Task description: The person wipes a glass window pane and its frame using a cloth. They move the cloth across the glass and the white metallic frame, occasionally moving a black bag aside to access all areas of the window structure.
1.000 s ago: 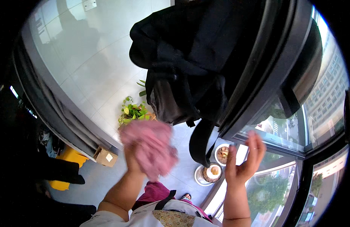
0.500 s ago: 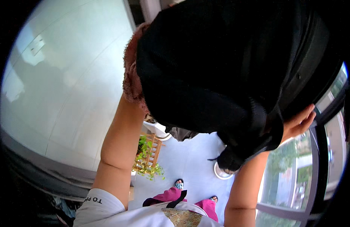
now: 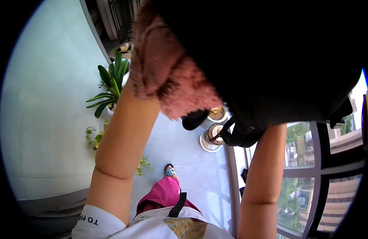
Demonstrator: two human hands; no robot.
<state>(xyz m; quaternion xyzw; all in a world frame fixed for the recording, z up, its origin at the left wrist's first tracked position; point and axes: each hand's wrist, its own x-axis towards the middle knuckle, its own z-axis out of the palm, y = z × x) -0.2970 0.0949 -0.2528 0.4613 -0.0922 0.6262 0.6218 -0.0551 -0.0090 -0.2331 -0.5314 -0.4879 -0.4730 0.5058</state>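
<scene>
A large black bag-like bundle [image 3: 271, 59], perhaps clothing, fills the upper right, held up in front of me on both raised arms. Fuzzy pink cloth [image 3: 188, 87] hangs against its left side. My left forearm [image 3: 126, 131] runs up into this pink cloth, which covers the hand and its fingers. On the other side, my right forearm [image 3: 263, 171] passes up behind the black bundle, and that hand is hidden too. Black strap-like loops [image 3: 243, 133] dangle from the bundle's lower edge, close to my right wrist.
A leafy potted plant [image 3: 114, 83] stands left of my left arm, with trailing vines [image 3: 97, 137] below. Round pots [image 3: 212, 137] sit on the grey floor [image 3: 184, 155] ahead. A pale wall [image 3: 52, 99] is at left, framed windows [image 3: 299, 195] at right.
The black bundle has shifted right and nearer, and more pink cloth shows. My right fingers, visible earlier, are now covered. The view has moved along the floor, bringing the leafy plant into sight.
</scene>
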